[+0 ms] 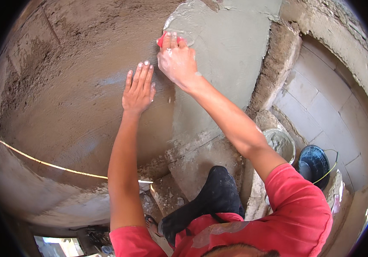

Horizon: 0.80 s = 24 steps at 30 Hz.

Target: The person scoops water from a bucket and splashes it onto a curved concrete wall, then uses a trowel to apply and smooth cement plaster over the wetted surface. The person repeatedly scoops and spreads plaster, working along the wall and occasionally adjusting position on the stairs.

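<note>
My right hand (177, 64), smeared with grey, is closed round the red handle of what looks like a trowel (181, 42). The tool's blade is mostly hidden by the hand and the wet mix. It sits at the left edge of a smooth patch of wet grey plaster (231, 47) on the wall. Lower and to the left, my left hand (137, 92) lies flat with fingers stretched out against the rough brown wall surface (72, 77). Nothing is held in it.
A round container of grey mix (280, 143) stands at right, beside a dark bucket (315, 165) with a thin yellow-green handle. A rough concrete edge (278, 64) borders the plaster, with grey blockwork (321, 94) beyond. A yellow-and-white cord (55, 164) crosses the wall at lower left.
</note>
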Each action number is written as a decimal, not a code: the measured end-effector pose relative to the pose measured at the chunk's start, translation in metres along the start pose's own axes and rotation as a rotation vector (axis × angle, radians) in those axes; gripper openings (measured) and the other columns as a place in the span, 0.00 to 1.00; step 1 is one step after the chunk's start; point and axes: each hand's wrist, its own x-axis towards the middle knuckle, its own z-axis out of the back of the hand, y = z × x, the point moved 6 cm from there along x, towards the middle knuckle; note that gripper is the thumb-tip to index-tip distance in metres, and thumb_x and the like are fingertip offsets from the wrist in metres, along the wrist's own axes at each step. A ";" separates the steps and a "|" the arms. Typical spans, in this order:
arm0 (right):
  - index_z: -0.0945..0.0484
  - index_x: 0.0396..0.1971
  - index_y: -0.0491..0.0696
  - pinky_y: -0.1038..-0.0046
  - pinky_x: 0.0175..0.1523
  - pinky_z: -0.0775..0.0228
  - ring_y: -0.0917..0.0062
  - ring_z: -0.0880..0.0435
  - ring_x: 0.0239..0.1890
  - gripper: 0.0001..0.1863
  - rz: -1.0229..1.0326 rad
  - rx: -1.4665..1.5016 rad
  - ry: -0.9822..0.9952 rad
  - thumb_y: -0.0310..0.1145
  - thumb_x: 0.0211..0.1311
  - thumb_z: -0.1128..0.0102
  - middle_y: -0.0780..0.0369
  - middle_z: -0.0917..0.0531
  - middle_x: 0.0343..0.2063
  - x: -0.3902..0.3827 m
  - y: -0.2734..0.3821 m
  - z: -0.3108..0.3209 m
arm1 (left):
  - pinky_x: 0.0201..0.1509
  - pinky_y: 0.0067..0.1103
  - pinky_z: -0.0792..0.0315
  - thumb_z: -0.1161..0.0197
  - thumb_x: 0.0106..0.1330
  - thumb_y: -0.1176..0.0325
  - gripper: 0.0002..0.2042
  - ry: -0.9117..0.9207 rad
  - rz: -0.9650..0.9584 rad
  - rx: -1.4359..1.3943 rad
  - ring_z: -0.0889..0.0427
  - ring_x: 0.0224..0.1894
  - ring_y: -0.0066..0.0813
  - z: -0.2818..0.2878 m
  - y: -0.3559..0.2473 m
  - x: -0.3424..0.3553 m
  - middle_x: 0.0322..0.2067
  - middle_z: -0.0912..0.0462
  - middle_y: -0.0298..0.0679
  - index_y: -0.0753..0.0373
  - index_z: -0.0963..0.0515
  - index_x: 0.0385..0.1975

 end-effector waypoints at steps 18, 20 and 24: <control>0.25 0.58 0.33 0.61 0.43 0.14 0.53 0.18 0.54 0.26 0.149 -0.002 -0.147 0.29 0.60 0.44 0.42 0.20 0.56 -0.073 -0.008 -0.017 | 0.80 0.36 0.51 0.46 0.70 0.63 0.27 -0.055 0.032 -0.023 0.38 0.75 0.31 0.001 0.002 0.001 0.71 0.33 0.35 0.56 0.33 0.70; 0.23 0.56 0.37 0.62 0.47 0.15 0.59 0.17 0.54 0.25 0.092 0.150 -0.118 0.30 0.58 0.40 0.48 0.19 0.56 -0.118 -0.003 -0.011 | 0.80 0.36 0.51 0.46 0.71 0.63 0.26 -0.088 0.053 -0.016 0.37 0.74 0.32 0.003 0.002 0.002 0.70 0.32 0.36 0.56 0.33 0.70; 0.21 0.56 0.41 0.68 0.45 0.17 0.60 0.11 0.39 0.21 -0.429 0.485 0.032 0.26 0.63 0.45 0.50 0.12 0.43 -0.216 -0.031 -0.009 | 0.81 0.35 0.51 0.47 0.70 0.63 0.27 -0.100 0.071 0.013 0.37 0.75 0.29 0.003 0.000 0.002 0.71 0.33 0.32 0.53 0.33 0.71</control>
